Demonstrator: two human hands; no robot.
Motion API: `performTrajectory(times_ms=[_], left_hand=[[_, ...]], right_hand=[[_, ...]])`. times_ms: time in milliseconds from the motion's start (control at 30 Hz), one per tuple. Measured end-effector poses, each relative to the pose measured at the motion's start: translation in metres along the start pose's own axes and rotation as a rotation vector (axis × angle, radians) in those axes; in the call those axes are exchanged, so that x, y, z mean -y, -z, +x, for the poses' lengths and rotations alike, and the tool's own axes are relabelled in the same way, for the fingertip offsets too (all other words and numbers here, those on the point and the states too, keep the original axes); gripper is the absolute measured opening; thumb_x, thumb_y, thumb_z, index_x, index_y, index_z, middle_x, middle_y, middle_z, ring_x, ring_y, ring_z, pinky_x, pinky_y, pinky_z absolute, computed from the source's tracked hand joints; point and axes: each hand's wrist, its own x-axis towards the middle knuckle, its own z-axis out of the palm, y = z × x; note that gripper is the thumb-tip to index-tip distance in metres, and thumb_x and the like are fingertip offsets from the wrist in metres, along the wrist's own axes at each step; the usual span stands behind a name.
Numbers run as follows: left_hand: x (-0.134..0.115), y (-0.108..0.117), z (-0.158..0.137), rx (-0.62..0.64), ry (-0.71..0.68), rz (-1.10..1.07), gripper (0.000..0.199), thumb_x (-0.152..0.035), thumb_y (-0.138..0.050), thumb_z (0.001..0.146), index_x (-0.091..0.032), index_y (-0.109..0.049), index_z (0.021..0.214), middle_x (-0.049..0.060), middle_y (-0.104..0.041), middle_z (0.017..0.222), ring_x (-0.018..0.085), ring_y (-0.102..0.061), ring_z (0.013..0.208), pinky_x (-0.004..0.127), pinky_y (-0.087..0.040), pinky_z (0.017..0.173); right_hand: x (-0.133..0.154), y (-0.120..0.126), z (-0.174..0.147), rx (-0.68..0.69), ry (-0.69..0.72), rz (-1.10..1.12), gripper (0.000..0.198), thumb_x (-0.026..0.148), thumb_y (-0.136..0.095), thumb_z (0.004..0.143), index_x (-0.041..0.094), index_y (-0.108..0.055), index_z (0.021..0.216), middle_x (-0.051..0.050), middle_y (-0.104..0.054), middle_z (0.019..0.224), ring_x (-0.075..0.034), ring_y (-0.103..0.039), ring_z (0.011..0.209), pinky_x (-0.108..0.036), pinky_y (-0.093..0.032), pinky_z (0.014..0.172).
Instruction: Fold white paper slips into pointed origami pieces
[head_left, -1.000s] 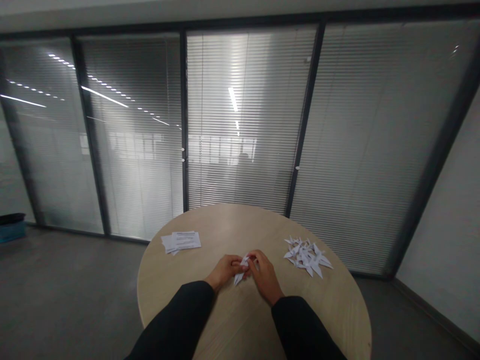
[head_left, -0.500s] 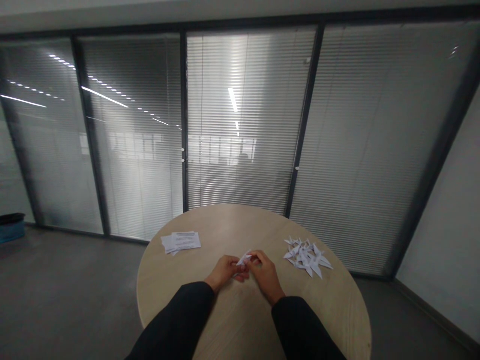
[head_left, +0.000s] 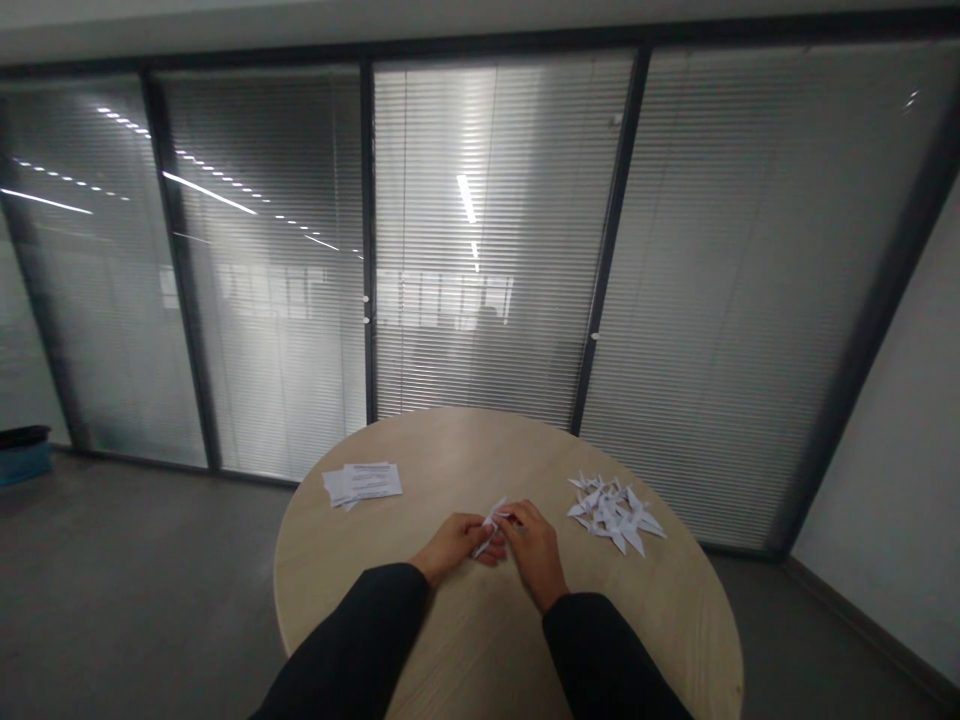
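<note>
Between my two hands, over the near middle of the round table (head_left: 465, 440), is a small folded white paper (head_left: 489, 519) with narrow pointed ends. My left hand (head_left: 457, 543) pinches it from the left, its lower fingers curled behind and below. From the right, my right hand (head_left: 531, 540) grips an upper part of the same paper between thumb and fingertips. The paper's exact shape is partly hidden by the fingers. To the right lies a pile of folded white paper cranes (head_left: 615, 514), their pointed wings overlapping.
A small stack of white paper sheets (head_left: 373, 481), the top one printed, lies at the table's left. Beyond the table stands a glass partition with blinds (head_left: 487, 240) and dark frames. A blue bin (head_left: 25, 458) rests on the floor at far left.
The folded paper has tilted more upright between my fingers, with a pointed end now showing lower down. My hands have shifted only slightly; the pile and stack are unmoved.
</note>
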Motion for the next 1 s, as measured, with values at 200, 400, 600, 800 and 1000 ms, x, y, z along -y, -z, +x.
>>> performTrajectory(times_ms=[200,400,600,800,1000], left_hand=[[0.002,-0.002,0.002,-0.056,-0.032,0.066,0.058,-0.064,-0.069,0.056,-0.009,-0.062,0.075,0.007,-0.065,0.069,0.019,-0.063,0.061,0.038,-0.050,0.070],[-0.002,-0.006,0.002,-0.120,-0.088,0.074,0.053,-0.064,-0.068,0.057,-0.013,-0.060,0.070,0.001,-0.062,0.061,0.017,-0.060,0.058,0.033,-0.049,0.067],[-0.008,-0.008,0.001,-0.168,-0.156,0.119,0.051,-0.063,-0.067,0.058,-0.013,-0.059,0.063,-0.002,-0.055,0.056,0.014,-0.054,0.057,0.025,-0.043,0.058],[-0.016,-0.012,-0.006,-0.143,-0.166,0.031,0.050,-0.061,-0.067,0.060,-0.012,-0.060,0.064,-0.002,-0.054,0.055,0.011,-0.048,0.054,0.023,-0.040,0.056],[-0.014,-0.008,-0.004,-0.153,-0.200,0.057,0.045,-0.055,-0.067,0.066,-0.010,-0.063,0.067,-0.001,-0.056,0.060,0.010,-0.047,0.057,0.022,-0.036,0.055]], right_hand=[[0.002,0.000,-0.004,-0.016,0.078,-0.065,0.019,0.027,-0.048,0.090,0.022,-0.065,0.082,-0.004,-0.062,0.081,-0.019,-0.058,0.080,-0.033,-0.048,0.075],[0.004,-0.002,-0.008,-0.030,0.207,-0.162,0.019,0.026,-0.048,0.091,0.022,-0.066,0.088,-0.004,-0.061,0.081,-0.019,-0.056,0.079,-0.032,-0.047,0.073],[0.008,0.001,-0.007,-0.010,0.349,-0.272,0.021,0.024,-0.045,0.093,0.022,-0.067,0.094,-0.004,-0.060,0.076,-0.019,-0.053,0.075,-0.033,-0.044,0.070],[0.014,0.005,-0.005,0.004,0.425,-0.326,0.022,0.021,-0.045,0.092,0.022,-0.066,0.099,-0.006,-0.062,0.081,-0.020,-0.054,0.079,-0.034,-0.044,0.072],[0.014,0.002,-0.006,-0.004,0.385,-0.276,0.022,0.020,-0.045,0.091,0.023,-0.064,0.102,-0.006,-0.063,0.088,-0.020,-0.056,0.085,-0.036,-0.046,0.077]])
